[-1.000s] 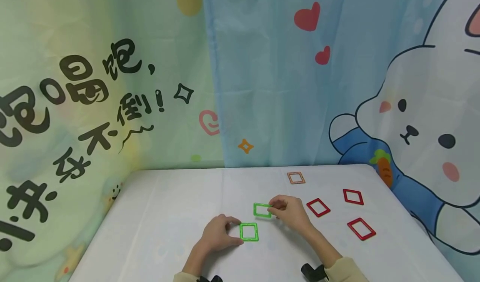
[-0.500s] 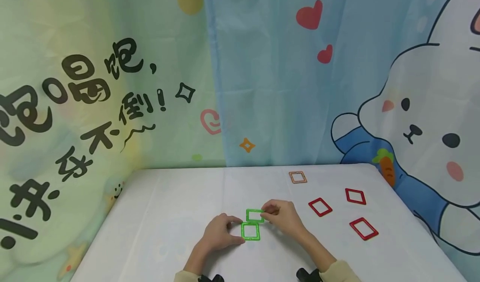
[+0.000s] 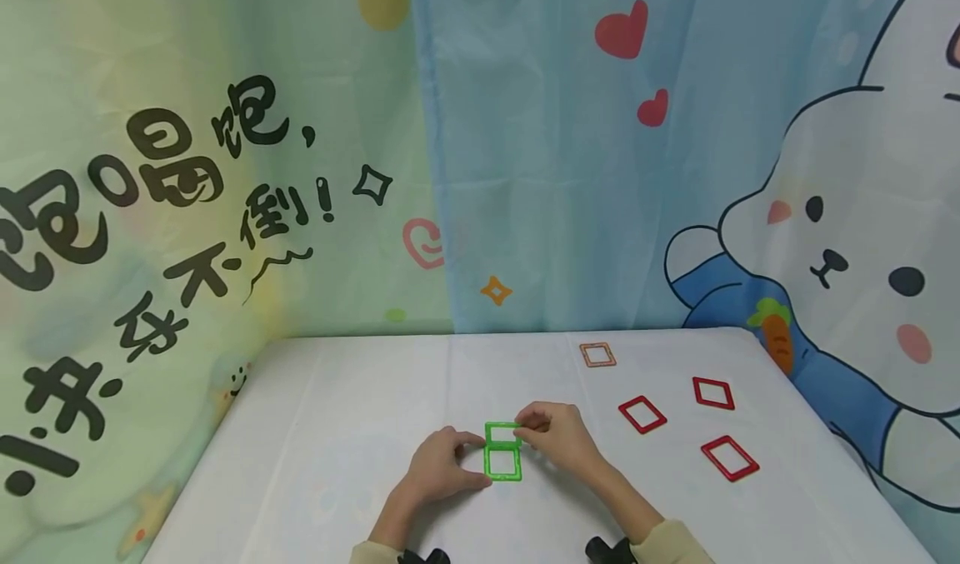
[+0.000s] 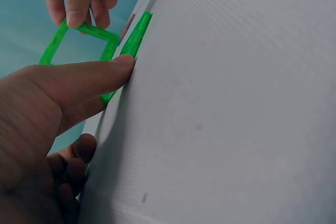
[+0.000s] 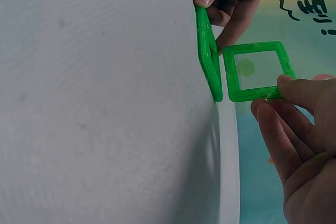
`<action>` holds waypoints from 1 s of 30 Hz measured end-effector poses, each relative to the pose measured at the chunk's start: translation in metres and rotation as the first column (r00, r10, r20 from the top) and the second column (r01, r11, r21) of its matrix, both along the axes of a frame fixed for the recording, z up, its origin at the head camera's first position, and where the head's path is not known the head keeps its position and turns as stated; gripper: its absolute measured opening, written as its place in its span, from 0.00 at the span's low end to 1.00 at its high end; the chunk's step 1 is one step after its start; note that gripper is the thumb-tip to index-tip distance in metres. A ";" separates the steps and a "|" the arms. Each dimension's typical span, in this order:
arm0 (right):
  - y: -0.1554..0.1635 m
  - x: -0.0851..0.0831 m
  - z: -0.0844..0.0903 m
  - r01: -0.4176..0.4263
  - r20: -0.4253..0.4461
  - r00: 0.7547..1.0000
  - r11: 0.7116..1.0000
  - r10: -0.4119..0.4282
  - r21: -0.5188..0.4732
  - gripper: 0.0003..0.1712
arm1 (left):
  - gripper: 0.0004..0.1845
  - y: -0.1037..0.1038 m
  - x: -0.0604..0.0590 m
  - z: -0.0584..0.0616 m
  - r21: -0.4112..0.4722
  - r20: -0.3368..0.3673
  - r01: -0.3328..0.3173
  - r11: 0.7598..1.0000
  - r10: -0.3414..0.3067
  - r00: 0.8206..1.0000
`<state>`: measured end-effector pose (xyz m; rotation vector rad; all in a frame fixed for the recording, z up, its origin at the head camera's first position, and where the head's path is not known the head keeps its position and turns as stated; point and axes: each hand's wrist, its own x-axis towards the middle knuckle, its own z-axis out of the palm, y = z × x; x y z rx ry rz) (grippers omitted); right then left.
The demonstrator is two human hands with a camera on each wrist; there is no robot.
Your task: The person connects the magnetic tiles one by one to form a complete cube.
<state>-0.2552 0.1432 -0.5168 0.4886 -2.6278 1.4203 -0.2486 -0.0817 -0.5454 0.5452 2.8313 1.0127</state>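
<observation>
A green square frame (image 3: 502, 463) lies flat on the white table (image 3: 337, 431). My left hand (image 3: 482, 461) pinches its left edge between thumb and forefinger; in the left wrist view a fingertip (image 4: 124, 61) presses on that frame (image 4: 137, 32). My right hand (image 3: 522, 431) pinches a second green frame (image 3: 501, 432) by its right side. This one stands tilted up, its lower edge meeting the far edge of the flat one. The right wrist view shows the raised frame (image 5: 257, 72) beside the flat frame (image 5: 208, 51), edge to edge.
Three red square frames (image 3: 642, 414) (image 3: 713, 392) (image 3: 729, 457) lie to the right of my hands, and an orange frame (image 3: 597, 354) lies near the back. Printed curtains close off the back and left. The table's right edge (image 3: 840, 456) runs diagonally.
My right hand carried the second green frame left and toward me until it met the flat frame's far edge, tipping it up. The left hand stayed on the flat frame.
</observation>
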 end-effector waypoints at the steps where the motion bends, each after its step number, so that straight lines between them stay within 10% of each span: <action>1: -0.001 0.000 0.000 -0.001 -0.001 1.000 1.000 0.001 0.001 0.07 | 0.30 0.000 0.000 0.000 0.002 0.001 -0.001 1.000 0.001 1.000; 30: -0.005 0.001 0.000 0.001 -0.030 1.000 0.998 0.001 0.055 0.07 | 0.30 0.001 0.000 -0.004 0.017 -0.023 -0.010 1.000 0.010 1.000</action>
